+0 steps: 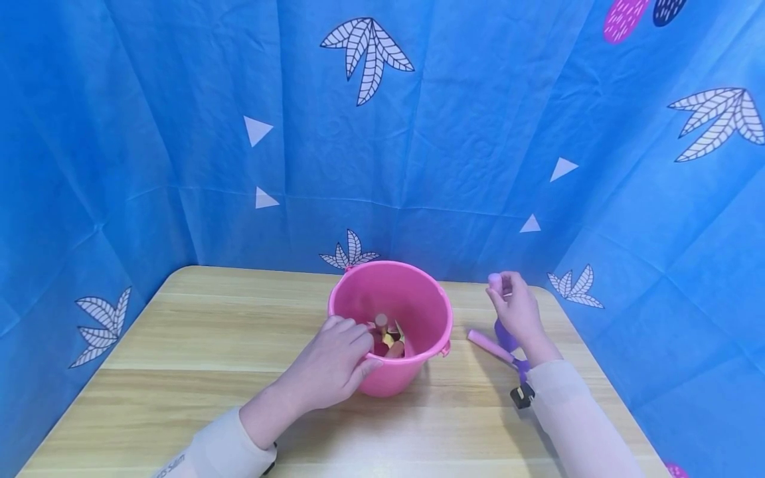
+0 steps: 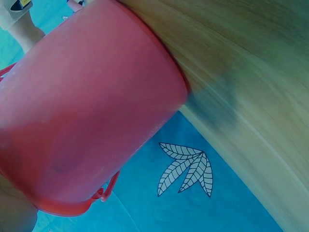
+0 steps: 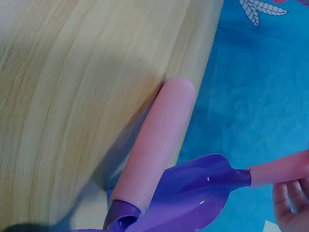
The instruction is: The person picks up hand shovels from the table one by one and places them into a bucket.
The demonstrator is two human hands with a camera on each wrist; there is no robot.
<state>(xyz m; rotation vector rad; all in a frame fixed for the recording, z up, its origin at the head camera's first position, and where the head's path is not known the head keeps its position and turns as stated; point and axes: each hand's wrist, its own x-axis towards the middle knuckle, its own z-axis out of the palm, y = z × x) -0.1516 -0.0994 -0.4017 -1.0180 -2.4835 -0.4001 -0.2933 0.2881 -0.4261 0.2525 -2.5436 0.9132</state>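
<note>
A pink bucket point(image 1: 388, 382) stands upright on the wooden table, its wall filling much of the left wrist view. My left hand point(image 1: 335, 362) grips its near rim, fingers over the edge and thumb outside. To the bucket's right, my right hand point(image 1: 518, 312) holds a toy shovel by its pink handle point(image 3: 280, 168). The shovel's purple blade point(image 3: 193, 193) points down toward the table. Beside it is a second toy tool with a pink handle point(image 3: 154, 145) and a purple lower part. Its working end is cut off in the right wrist view and partly hidden by the forearm in the head view.
Several small items point(image 1: 388, 340) in brown, yellow and green lie at the bottom of the bucket, too jumbled to identify. The table point(image 1: 227, 332) meets a blue curtain point(image 1: 466, 133) with leaf and triangle prints at the back and sides.
</note>
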